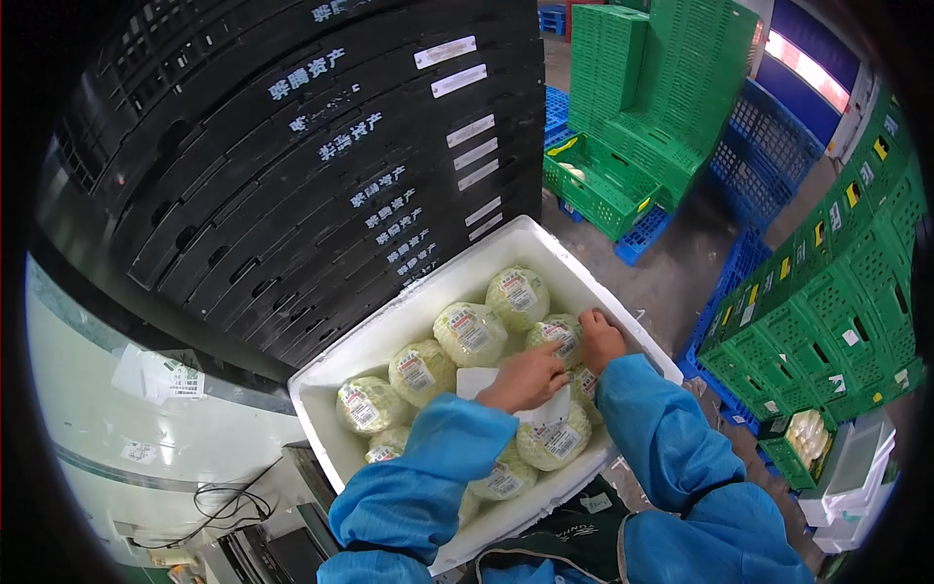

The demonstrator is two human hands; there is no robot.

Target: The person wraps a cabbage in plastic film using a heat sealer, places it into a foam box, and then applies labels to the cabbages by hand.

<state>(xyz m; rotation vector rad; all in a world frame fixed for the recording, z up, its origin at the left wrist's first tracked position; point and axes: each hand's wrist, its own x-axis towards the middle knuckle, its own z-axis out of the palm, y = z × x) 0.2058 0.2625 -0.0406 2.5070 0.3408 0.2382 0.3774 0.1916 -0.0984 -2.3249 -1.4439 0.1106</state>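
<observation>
A white foam box (pixel 365 343) holds several round, pale green cabbages in clear wrap and netting, each with a printed label. My left hand (pixel 528 377) is over the middle of the box, its fingers bent together on a white paper sheet (pixel 475 382) that shows on both sides of the hand. Close to the box's right wall, my right hand (pixel 602 341) curls its fingers against the side of a wrapped cabbage (pixel 556 336). Other wrapped cabbages, such as one at the upper end (pixel 518 298), lie around both hands. Both thumbs are mostly hidden.
Stacked black crates (pixel 321 175) rise directly behind the box. Green crates (pixel 817 311) stand at the right, with more green crates (pixel 671 88) at the back beside blue pallets (pixel 764 146). A black cable (pixel 229 506) lies at the lower left.
</observation>
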